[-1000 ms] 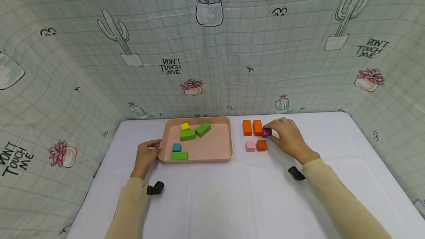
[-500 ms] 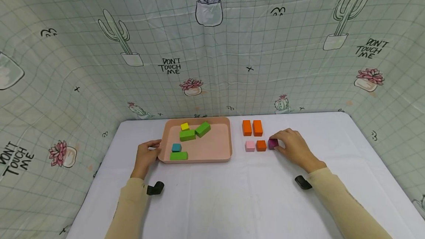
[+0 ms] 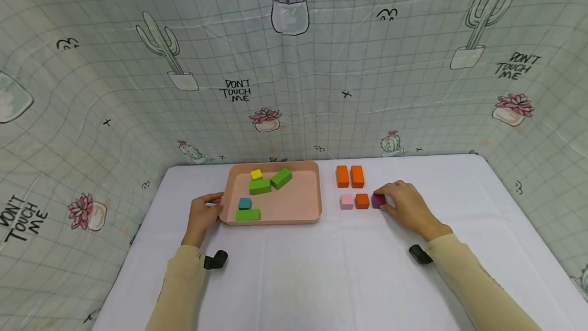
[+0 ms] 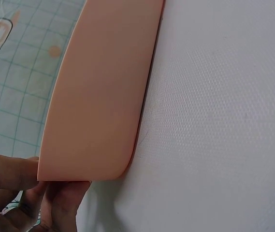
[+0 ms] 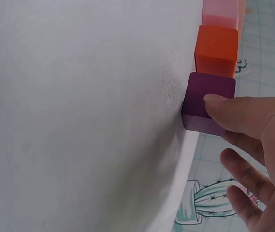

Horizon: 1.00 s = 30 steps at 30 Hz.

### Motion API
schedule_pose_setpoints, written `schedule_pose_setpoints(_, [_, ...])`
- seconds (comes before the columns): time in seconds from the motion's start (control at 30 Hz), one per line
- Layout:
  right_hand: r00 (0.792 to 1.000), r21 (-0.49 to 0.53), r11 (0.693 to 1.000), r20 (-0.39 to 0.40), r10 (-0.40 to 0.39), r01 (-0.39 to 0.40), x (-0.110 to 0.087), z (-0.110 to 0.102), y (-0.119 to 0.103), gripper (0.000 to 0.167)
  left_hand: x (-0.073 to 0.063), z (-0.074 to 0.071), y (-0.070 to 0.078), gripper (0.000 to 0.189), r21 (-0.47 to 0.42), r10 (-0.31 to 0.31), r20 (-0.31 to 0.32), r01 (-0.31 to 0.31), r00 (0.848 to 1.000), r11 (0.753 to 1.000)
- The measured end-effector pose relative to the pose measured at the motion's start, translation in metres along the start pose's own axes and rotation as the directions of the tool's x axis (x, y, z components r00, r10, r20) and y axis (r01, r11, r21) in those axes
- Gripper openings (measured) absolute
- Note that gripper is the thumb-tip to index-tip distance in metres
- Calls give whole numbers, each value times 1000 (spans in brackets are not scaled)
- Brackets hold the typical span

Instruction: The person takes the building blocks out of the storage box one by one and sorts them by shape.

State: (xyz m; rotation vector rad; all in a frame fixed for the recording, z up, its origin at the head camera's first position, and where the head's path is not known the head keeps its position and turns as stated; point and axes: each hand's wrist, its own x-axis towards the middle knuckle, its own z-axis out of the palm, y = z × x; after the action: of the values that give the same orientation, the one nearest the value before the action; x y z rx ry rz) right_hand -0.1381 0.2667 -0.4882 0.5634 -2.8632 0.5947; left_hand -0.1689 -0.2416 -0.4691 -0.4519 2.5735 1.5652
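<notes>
A pink tray [image 3: 275, 221] lies flat on the table, with my left hand [image 3: 202, 217] holding its left end. In the left wrist view, bent fingers [image 4: 65, 205] lie against the end wall below the corner. My right hand [image 3: 410, 209] pinches a purple cube [image 5: 205, 99] between thumb and fingers; the far fingertips are hidden behind it. Beside that cube, on its left in the head view, stands an orange cube [image 3: 362, 201], then a pink cube [image 3: 346, 202]. Behind them stand two longer orange blocks [image 3: 342, 176], side by side.
Inside the tray are several green blocks [image 3: 260, 186], a yellow cube [image 3: 256, 174] and a teal cube [image 3: 245, 204]. A white cloth [image 3: 294, 280] covers the table, and a cactus-patterned curtain [image 3: 321, 65] hangs behind and at both sides.
With the purple cube, my right hand has come toward me and slightly right, from beside the back orange blocks to the front row's right end. The left hand has stayed at the tray.
</notes>
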Motion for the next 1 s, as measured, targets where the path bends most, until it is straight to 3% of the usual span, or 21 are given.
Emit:
schedule_pose_setpoints(0.23, [1000,-12,1000,5,25,-25,4,-6,-3,37,2,1,2,39,7,-5,0,5,1000,1000])
schedule_pose_setpoints(0.43, [1000,2,1000,-26,-10,10,12,-10,-10,37,1,1,2,39,11,-2,-2,2,1000,1000])
schedule_pose_setpoints(0.7, [999,27,999,-15,-44,44,27,-9,-33,33,-3,-2,2,41,1,25,-2,-25,1000,1000])
schedule_pose_setpoints(1.0, [995,38,995,-19,-96,96,50,-1,-59,34,-2,-2,4,40,-6,5,5,-5,1000,1000])
